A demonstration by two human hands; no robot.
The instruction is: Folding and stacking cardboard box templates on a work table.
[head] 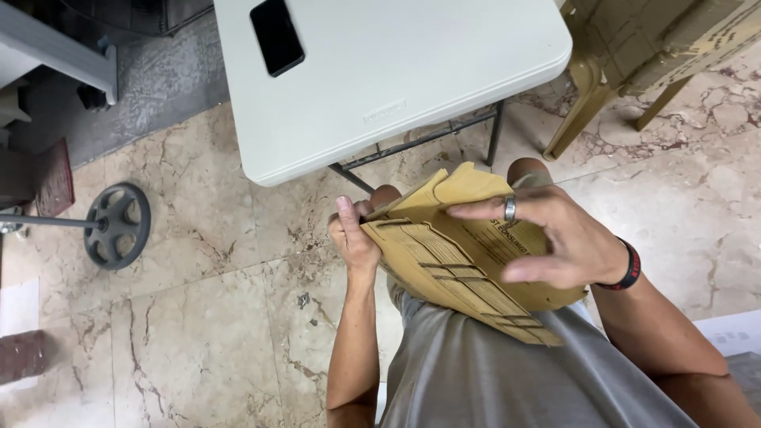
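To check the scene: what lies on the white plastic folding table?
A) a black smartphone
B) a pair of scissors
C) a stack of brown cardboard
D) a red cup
A: a black smartphone lies flat near the far edge of the white plastic folding table; nothing else lies on it.

The stack of flattened cartons (468,261) looked like matt brown paperboard, its cut edges rough and layered. The left hand (353,238) gripped its end, and the right hand (555,238), resting on top, wore a shiny metal ring (510,208) and a smooth black wristband (630,265). Beyond the cartons, the table (428,71) had a matt, off-white plastic top on dark metal legs, with a glossy black phone (277,36) on it. Under the table lay polished, veined marble floor (198,317); left of the table, a dull grey metal weight plate (117,225).
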